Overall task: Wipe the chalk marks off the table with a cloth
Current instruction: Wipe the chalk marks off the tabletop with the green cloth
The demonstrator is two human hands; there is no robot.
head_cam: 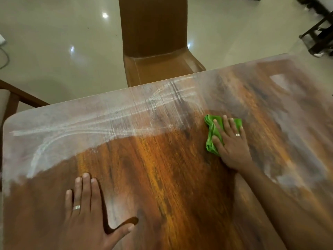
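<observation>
1. Your left hand (84, 210): nearest item. Flat on the table (162, 186), fingers straight, thumb spread, holding nothing. Ring on one finger.

2. Table: wood grain, bare and glossy in the near and middle zones.

3. Your right hand (232, 143): right of centre, further out. Fingers straight and spread, pressing down on the cloth (212, 134), not curled round it. Ring on one finger.

4. Cloth: green, crumpled, lying on the table under the right fingers and palm, showing at the fingertips and thumb side.

5. Chalk (75, 127): white smears and curved lines along the far and left edges of the table, just left of the cloth; a paler haze at the right side.

6. Chair (155, 42): brown, beyond the far table edge, seat partly tucked under.

7. Floor (54, 51): pale, shiny tiles.
</observation>
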